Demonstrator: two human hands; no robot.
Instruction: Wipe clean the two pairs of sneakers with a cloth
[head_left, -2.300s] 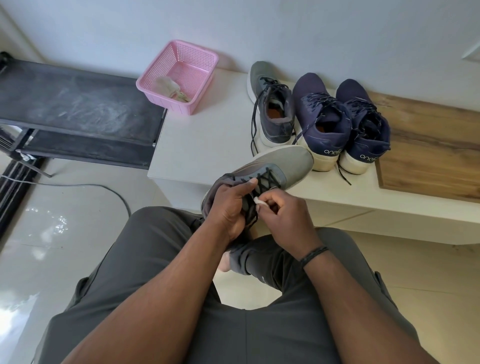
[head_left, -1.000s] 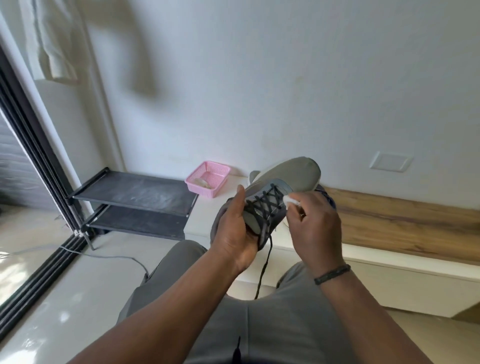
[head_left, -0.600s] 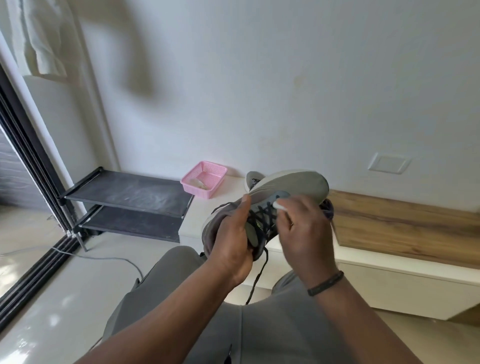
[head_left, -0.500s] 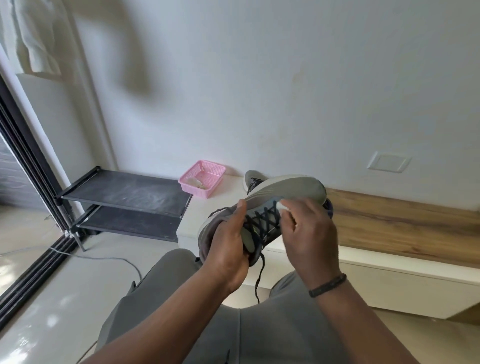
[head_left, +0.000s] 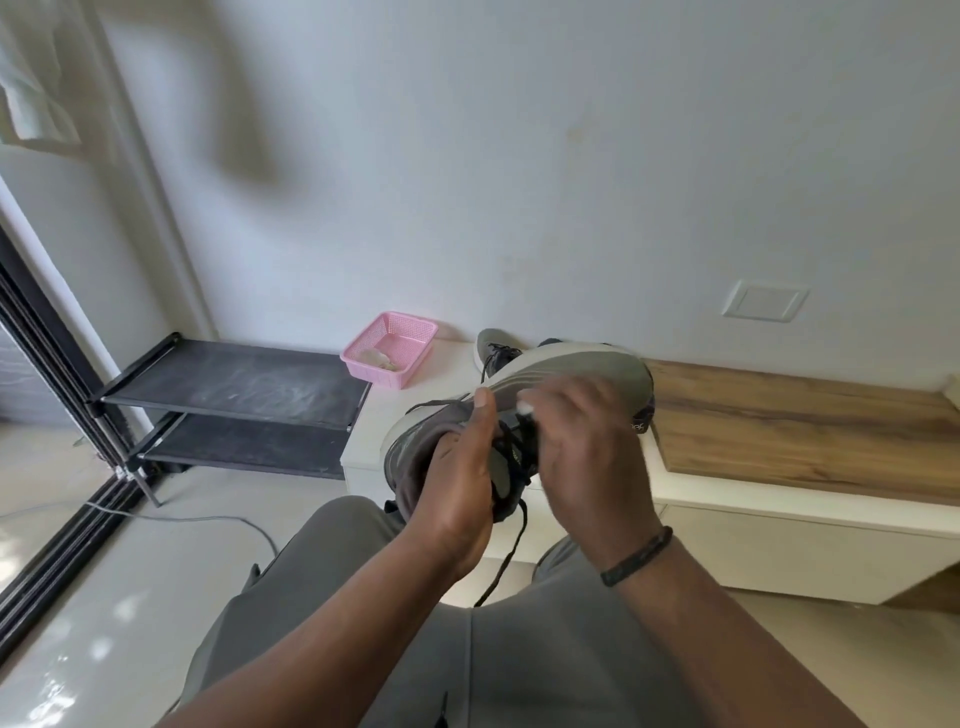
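Grey sneaker (head_left: 566, 374) raised above the lap in front of the white worktop (head_left: 415, 410), left hand (head_left: 457, 483) in a closed grip around its heel end, right hand (head_left: 587, 447) pinching a small white cloth (head_left: 525, 408) against the laces; pink basket (head_left: 389, 353) behind.

One camera, worn on my head.
It looks forward and down, close over my hands, wall at twelve o'clock.

Hands: two, left hand (head_left: 457, 488) and right hand (head_left: 587, 447).
Grey sneakers: two, one held (head_left: 571, 371), one (head_left: 493, 348) beyond the fingers.
Pink basket (head_left: 389, 349): one.
Shelf rack (head_left: 234, 384): one.
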